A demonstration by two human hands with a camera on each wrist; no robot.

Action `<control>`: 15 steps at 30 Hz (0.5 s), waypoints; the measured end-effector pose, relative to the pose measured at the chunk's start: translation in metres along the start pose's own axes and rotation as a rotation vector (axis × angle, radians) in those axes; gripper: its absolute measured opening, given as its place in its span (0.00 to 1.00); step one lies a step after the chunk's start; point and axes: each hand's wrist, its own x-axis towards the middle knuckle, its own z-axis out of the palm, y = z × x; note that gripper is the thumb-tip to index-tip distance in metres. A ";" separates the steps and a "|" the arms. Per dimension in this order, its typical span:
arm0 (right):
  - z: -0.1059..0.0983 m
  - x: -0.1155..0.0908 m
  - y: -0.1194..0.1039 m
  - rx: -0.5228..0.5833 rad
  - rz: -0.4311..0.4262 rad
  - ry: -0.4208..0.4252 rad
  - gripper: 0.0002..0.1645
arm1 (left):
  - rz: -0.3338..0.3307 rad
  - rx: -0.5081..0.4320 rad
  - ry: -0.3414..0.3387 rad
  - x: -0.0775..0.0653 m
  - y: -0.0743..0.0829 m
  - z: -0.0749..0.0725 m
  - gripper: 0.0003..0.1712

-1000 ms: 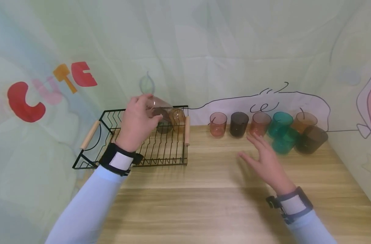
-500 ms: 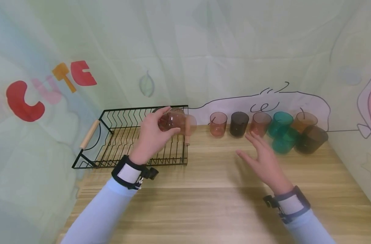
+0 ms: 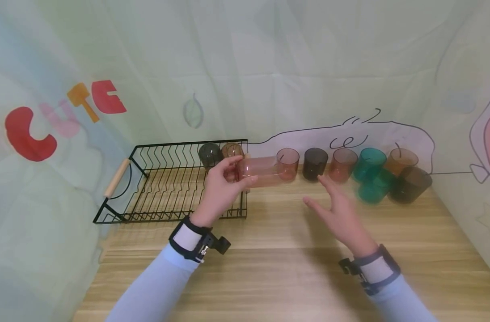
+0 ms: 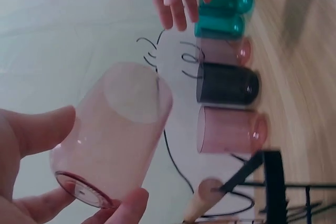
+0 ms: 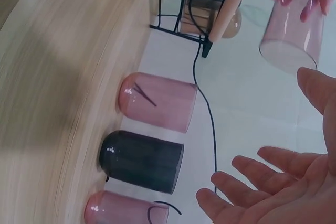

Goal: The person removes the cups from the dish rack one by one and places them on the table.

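A clear pink glass (image 3: 261, 171) lies sideways in the air, its base end gripped by my left hand (image 3: 225, 188) and its mouth pointing right. In the left wrist view, thumb and fingers curl round the base of that pink glass (image 4: 115, 135). My right hand (image 3: 341, 219) hovers in front of the row of glasses with its fingers spread and nothing in them. From the right wrist view, the right hand (image 5: 283, 182) is near the held glass's mouth, thumb toward the rim.
A black wire dish rack (image 3: 168, 183) with wooden handles stands at left, holding a dark glass (image 3: 210, 155) and an amber glass (image 3: 231, 152) upside down. Along the back wall stand a pink glass (image 3: 288, 164), a dark grey glass (image 3: 315, 164) and several more coloured glasses.
My left hand has carried the pink glass from above the rack rightward and toward me, turning it sideways. The right hand has drifted slightly left.
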 end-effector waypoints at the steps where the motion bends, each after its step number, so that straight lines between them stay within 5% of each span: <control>1: 0.000 0.000 -0.001 0.010 0.011 -0.004 0.48 | -0.014 -0.039 -0.001 0.000 0.000 0.002 0.35; 8: 0.001 0.001 -0.012 0.102 0.071 -0.046 0.49 | -0.120 -0.245 -0.018 -0.006 0.003 0.021 0.35; 15: 0.002 0.006 -0.020 0.193 0.051 -0.071 0.41 | -0.166 -0.318 -0.033 -0.009 0.006 0.037 0.35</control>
